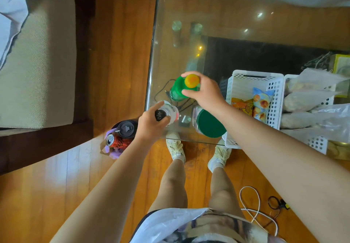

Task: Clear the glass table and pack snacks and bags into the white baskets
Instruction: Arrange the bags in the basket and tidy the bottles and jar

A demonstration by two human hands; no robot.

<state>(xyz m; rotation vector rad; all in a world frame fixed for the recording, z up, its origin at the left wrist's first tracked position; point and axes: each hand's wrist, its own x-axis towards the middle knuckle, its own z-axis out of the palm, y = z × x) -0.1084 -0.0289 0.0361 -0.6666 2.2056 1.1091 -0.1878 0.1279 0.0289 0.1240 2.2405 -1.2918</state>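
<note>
Glossy clear glass table (246, 15), perforated white plastic baskets (274, 91), polished wood floor (121, 53), crinkly translucent bags (312, 98).

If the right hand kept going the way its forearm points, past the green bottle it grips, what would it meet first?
Nothing, probably. The right hand points up-left across the glass table. Beyond the green bottle the tabletop looks bare to its far-left edge; the metal discs seem to be leg fittings, though depth is unclear.

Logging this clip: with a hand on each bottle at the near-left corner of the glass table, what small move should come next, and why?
Probably lift both bottles straight up off the glass. The right hand already grips the green bottle near its yellow cap, and the left hand grips the white bottle at the top. The white basket beside them still has room.
</note>
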